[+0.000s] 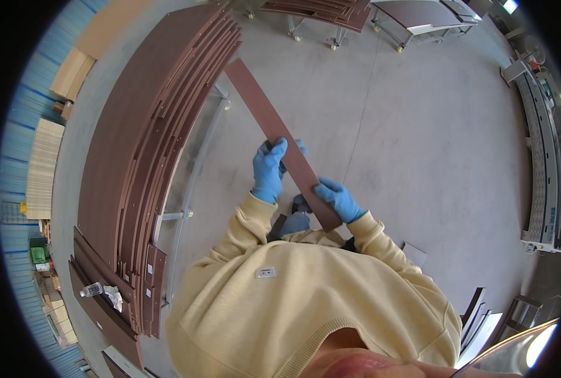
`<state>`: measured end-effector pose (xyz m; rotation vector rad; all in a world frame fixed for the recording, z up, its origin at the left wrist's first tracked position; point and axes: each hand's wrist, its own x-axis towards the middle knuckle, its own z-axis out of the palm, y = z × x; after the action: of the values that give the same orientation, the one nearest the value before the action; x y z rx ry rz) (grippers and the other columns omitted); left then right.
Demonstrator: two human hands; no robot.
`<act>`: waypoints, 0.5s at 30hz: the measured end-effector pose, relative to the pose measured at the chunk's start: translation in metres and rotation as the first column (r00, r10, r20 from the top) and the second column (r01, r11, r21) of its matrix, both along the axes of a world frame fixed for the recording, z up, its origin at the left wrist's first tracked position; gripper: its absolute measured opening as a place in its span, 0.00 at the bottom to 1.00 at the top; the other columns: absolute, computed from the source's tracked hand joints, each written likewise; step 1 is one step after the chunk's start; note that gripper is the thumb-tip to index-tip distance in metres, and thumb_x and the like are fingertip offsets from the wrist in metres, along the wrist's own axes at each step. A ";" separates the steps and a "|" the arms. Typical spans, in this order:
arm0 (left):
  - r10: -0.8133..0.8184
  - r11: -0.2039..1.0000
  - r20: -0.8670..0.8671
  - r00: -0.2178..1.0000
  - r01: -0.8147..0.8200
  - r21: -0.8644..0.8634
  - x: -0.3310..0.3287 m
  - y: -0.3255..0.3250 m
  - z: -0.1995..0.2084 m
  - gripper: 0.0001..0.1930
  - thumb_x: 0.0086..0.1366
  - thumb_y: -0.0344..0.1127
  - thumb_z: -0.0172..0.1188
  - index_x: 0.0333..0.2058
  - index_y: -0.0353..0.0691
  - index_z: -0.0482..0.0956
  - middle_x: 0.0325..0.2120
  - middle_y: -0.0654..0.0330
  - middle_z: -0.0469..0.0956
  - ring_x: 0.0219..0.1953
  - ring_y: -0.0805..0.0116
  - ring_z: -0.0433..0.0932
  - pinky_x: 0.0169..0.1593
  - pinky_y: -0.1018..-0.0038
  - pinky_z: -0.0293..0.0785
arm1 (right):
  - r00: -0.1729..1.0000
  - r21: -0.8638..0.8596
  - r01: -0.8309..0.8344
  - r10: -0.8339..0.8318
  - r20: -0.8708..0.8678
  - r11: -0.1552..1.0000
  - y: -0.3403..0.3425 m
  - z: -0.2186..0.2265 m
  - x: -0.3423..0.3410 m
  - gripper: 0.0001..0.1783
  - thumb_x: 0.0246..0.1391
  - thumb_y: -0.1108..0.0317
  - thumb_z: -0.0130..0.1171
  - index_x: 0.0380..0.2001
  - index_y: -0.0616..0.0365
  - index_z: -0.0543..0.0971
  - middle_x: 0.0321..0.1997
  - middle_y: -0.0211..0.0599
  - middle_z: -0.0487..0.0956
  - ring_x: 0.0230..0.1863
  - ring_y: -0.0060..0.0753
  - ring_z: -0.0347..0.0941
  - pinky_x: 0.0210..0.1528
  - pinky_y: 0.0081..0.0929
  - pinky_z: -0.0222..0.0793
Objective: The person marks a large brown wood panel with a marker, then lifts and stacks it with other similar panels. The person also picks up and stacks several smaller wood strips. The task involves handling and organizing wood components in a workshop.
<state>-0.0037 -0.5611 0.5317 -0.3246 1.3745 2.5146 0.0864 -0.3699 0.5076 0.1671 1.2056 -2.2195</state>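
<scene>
A long, narrow reddish-brown board slants across in front of my body, its far end up and to the left. My left hand, in a blue glove, grips the board's left edge about midway, thumb on top. Closer to the near end, my right hand, gloved the same, is closed on the right edge. Some fingers of both hands are hidden beneath the board. The board is held above the floor, and its far end lies close beside the edge of a large stack of brown panels.
The panel stack rests on a metal-framed trolley to my left, with a clear bottle and crumpled white paper on its near end. More panel-laden carts stand at the far side. A long machine runs along the right.
</scene>
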 end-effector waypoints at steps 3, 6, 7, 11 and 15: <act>-0.023 0.999 -0.029 0.999 0.024 0.031 -0.081 -0.006 -0.008 0.19 0.69 0.36 0.62 0.54 0.32 0.73 0.48 0.45 0.80 0.48 0.50 0.83 0.55 0.58 0.82 | 1.000 0.078 0.006 -0.007 0.014 0.997 0.000 0.006 -0.083 0.32 0.67 0.58 0.58 0.66 0.66 0.68 0.51 0.48 0.82 0.44 0.39 0.82 0.47 0.32 0.79; -0.039 0.999 -0.093 0.995 0.043 0.033 -0.169 0.000 -0.010 0.18 0.70 0.35 0.61 0.54 0.32 0.73 0.47 0.45 0.81 0.49 0.50 0.83 0.56 0.58 0.81 | 1.000 0.072 0.020 -0.021 0.009 0.997 0.008 0.019 -0.167 0.31 0.66 0.57 0.58 0.66 0.67 0.69 0.51 0.47 0.82 0.46 0.38 0.82 0.51 0.32 0.78; -0.031 0.999 -0.067 0.997 0.033 0.037 -0.188 0.004 -0.013 0.19 0.70 0.35 0.61 0.54 0.32 0.73 0.47 0.45 0.81 0.50 0.50 0.83 0.56 0.57 0.81 | 1.000 0.108 0.010 -0.009 -0.010 0.994 0.012 0.015 -0.187 0.32 0.66 0.57 0.58 0.65 0.66 0.69 0.51 0.47 0.82 0.47 0.38 0.82 0.51 0.32 0.78; -0.021 0.997 -0.059 0.998 0.026 0.073 -0.295 0.035 -0.024 0.18 0.69 0.34 0.60 0.54 0.33 0.73 0.46 0.46 0.81 0.49 0.52 0.83 0.55 0.59 0.81 | 0.986 0.133 -0.078 0.096 -0.137 0.988 0.044 -0.010 -0.300 0.34 0.61 0.59 0.62 0.65 0.66 0.69 0.54 0.46 0.81 0.51 0.41 0.80 0.55 0.35 0.76; 0.014 0.972 -0.021 1.000 -0.009 0.233 -0.392 0.067 -0.015 0.17 0.69 0.33 0.61 0.54 0.34 0.73 0.48 0.46 0.81 0.51 0.51 0.82 0.59 0.57 0.80 | 0.977 -0.153 -0.204 0.211 0.030 0.967 0.069 -0.002 -0.417 0.33 0.59 0.66 0.60 0.67 0.63 0.67 0.56 0.48 0.80 0.52 0.43 0.80 0.59 0.39 0.75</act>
<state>-0.3961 -0.4943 0.5166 -0.2575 1.0710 2.6616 -0.3301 -0.3005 0.5060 0.0302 0.9798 -2.1001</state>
